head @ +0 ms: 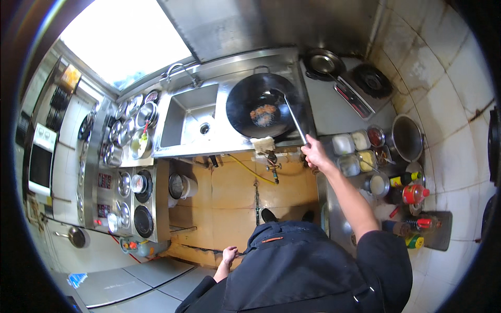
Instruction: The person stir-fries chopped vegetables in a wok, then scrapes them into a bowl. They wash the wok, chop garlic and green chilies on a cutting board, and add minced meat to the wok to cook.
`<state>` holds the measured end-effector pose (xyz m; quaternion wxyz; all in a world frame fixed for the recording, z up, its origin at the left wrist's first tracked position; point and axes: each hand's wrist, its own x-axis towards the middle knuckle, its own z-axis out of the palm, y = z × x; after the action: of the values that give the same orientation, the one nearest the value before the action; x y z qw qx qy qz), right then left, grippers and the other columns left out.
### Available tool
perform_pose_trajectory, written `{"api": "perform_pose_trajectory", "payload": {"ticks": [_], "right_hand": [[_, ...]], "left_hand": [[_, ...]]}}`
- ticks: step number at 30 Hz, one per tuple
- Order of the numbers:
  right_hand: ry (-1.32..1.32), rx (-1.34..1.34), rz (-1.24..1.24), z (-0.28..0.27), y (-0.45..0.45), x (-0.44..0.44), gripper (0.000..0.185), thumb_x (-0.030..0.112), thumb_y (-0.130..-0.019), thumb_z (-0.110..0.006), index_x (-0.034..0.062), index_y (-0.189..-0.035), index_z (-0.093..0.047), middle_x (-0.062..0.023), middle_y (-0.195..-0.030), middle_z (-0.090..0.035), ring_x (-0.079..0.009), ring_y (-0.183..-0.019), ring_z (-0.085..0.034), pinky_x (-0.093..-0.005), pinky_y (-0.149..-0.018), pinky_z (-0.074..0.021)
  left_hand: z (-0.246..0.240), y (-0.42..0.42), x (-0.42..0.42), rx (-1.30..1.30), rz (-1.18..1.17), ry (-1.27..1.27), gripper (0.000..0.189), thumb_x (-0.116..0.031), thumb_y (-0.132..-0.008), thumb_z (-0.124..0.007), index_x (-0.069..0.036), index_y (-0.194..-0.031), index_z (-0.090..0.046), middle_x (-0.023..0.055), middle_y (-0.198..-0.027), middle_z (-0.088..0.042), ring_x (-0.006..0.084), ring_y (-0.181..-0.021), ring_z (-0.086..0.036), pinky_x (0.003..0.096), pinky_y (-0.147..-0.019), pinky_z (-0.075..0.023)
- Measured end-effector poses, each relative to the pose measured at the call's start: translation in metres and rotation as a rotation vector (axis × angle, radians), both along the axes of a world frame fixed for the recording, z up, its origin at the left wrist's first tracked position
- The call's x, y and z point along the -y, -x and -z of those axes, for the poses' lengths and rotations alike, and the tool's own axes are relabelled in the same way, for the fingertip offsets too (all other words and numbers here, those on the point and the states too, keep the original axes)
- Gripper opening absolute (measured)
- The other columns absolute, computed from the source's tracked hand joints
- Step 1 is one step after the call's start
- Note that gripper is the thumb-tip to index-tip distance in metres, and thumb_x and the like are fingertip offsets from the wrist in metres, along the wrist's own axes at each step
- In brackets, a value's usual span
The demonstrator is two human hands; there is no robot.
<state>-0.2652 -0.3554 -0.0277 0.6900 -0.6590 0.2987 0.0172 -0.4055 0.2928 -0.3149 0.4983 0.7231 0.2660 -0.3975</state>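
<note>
My right hand [316,153] grips the end of a long-handled metal wok utensil [294,114]. Its head reaches into the upper right part of a large black wok [240,107]; whether it is a ladle or a turner is hard to make out. Browned pieces of food [263,112] sit low in the wok, with pale bubbling liquid along their near side. A folded beige cloth [262,144] lies at the wok's near rim. Down beside my dark apron [289,258], my left hand [230,255] hangs with fingers partly curled, away from the stove; nothing is visible in it.
Left of the wok is a steel sink [188,117] with a faucet [180,72]. Seasoning containers [356,146], a steel pot [407,137] and sauce bottles [414,194] crowd the right counter. Metal bowls [127,131] stand far left. A gas valve [273,168] with a yellow hose juts below the wok.
</note>
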Motion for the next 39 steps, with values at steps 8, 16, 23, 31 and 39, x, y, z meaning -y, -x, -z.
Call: {"api": "perform_pose_trajectory", "payload": {"ticks": [8,16,23,31,39], "right_hand": [[-0.283,0.009,-0.174,-0.027,-0.039,-0.063,0.066,0.007,-0.1,-0.057,0.0118,-0.162,-0.034,0.004,-0.077,-0.051,-0.003,-0.051,-0.044,-0.0202,-0.039,-0.0403],[0.133,-0.207,-0.273,-0.056,-0.007,-0.086,0.072,0.009,-0.098,-0.06,0.0121,-0.164,-0.032,0.0028,-0.071,-0.051,-0.006,-0.046,-0.046,-0.025,-0.038,-0.0412],[0.328,-0.187,-0.196,-0.05,-0.01,-0.064,0.07,0.011,-0.098,-0.058,0.0097,-0.163,-0.033,0.0041,-0.066,-0.048,-0.0061,-0.042,-0.044,-0.0258,-0.035,-0.0384],[0.282,-0.121,0.031,-0.008,-0.04,-0.061,0.069,0.013,-0.1,-0.061,0.013,-0.163,-0.034,0.0001,-0.064,-0.052,-0.0098,-0.043,-0.048,-0.0286,-0.035,-0.0411],[0.024,-0.012,0.036,-0.011,-0.024,-0.065,0.071,0.01,-0.099,-0.061,0.0114,-0.164,-0.032,0.0018,-0.072,-0.052,-0.0072,-0.047,-0.049,-0.0265,-0.037,-0.0441]], "left_hand": [[0.042,0.059,-0.025,-0.162,-0.241,0.12,0.022,-0.002,-0.1,-0.06,0.003,-0.12,-0.067,0.0084,-0.091,-0.07,0.0191,-0.072,-0.069,0.0313,-0.063,-0.0584],[0.044,0.061,-0.099,-0.243,-0.326,0.015,0.017,-0.004,-0.096,-0.059,0.0,-0.112,-0.064,0.0142,-0.085,-0.068,0.0259,-0.064,-0.069,0.0402,-0.057,-0.0622],[0.014,-0.021,-0.075,-0.069,-0.435,0.015,0.018,-0.003,-0.097,-0.056,0.001,-0.113,-0.063,0.0125,-0.091,-0.069,0.0226,-0.069,-0.07,0.0346,-0.058,-0.0609],[0.031,-0.062,-0.013,0.005,-0.129,0.058,0.028,-0.006,-0.1,-0.057,0.003,-0.127,-0.062,0.0126,-0.104,-0.071,0.0236,-0.081,-0.073,0.0372,-0.075,-0.0648],[0.074,-0.015,-0.02,-0.077,-0.232,0.051,0.016,-0.008,-0.097,-0.059,0.0,-0.103,-0.072,0.0071,-0.079,-0.069,0.0164,-0.064,-0.066,0.0302,-0.055,-0.0527]]}}
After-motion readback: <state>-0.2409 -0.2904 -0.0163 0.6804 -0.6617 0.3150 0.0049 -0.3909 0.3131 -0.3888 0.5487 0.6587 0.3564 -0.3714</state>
